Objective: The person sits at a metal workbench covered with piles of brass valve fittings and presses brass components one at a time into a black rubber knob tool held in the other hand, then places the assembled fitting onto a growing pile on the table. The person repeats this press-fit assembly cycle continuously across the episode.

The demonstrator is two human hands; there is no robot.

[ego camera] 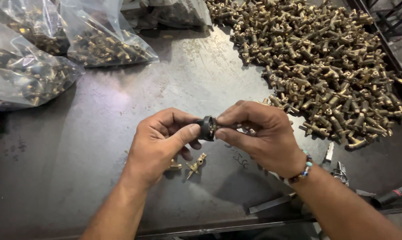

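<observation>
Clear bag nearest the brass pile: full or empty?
Full. The clear bag bulges with brass fittings visible through the plastic, lying on the metal table. Whether its mouth is sealed, cannot tell.

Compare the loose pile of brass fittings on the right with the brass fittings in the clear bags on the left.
The loose pile lies bare and spread wide over the dark metal table; the bagged fittings are packed inside clear plastic bags. The pile sits at the far right, the bags at the far left. The pile shows each piece sharply; the bags blur theirs behind glare. Both hold the same kind of small brass-coloured parts.

Open tabletop (201,80) btwn bags (54,49) & brass pile (325,66)
</observation>
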